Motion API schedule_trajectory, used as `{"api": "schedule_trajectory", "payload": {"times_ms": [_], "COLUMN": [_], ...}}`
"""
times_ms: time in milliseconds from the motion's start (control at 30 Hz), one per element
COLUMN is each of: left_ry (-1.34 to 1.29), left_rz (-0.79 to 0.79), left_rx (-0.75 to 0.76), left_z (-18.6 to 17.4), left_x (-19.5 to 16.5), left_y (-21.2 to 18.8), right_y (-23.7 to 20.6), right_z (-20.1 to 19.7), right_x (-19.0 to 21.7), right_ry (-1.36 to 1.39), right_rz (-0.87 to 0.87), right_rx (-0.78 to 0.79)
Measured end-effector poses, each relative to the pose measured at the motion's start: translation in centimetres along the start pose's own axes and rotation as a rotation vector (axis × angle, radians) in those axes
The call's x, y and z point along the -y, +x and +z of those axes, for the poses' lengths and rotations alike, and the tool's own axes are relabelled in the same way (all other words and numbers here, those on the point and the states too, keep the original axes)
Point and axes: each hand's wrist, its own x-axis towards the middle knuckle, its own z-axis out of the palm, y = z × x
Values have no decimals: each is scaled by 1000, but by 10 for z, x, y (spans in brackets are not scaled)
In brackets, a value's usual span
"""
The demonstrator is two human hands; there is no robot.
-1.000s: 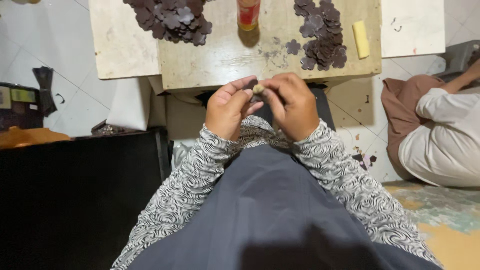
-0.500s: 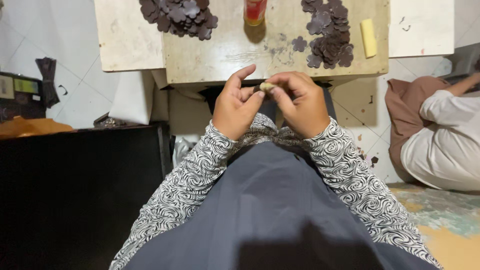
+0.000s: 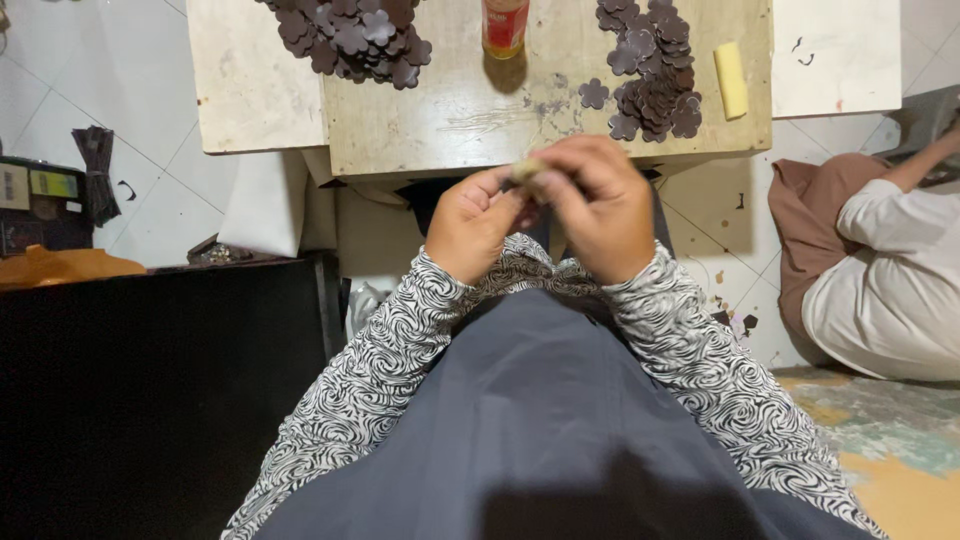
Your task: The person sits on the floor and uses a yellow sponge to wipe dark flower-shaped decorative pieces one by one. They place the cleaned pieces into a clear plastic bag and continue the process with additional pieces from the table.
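Head view: left hand (image 3: 470, 222) and right hand (image 3: 597, 205), fingers curled, pinch a small tan piece (image 3: 527, 169) together; flower cutouts (image 3: 652, 67) lie at one o'clock.

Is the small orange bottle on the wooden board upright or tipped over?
Upright: the small orange bottle stands on its base on the wooden board; its top is cut off.
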Motion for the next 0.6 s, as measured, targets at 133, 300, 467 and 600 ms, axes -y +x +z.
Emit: {"api": "schedule_trajectory", "payload": {"times_ms": [133, 300, 467, 600], "left_ry": [6, -24, -54, 197], "left_rz": [3, -125, -85, 37], "left_rx": [23, -26, -31, -24], "left_z": [1, 0, 3, 7], "left_x": [4, -5, -8, -7], "left_y": [-3, -4, -3, -6], "right_y": [2, 13, 4, 5], "right_z": [6, -2, -5, 8], "right_x": [9, -1, 4, 10], "right_ry": [-237, -332, -175, -244], "right_rz": [-185, -238, -113, -198], "right_rx": [95, 31, 8, 30]}}
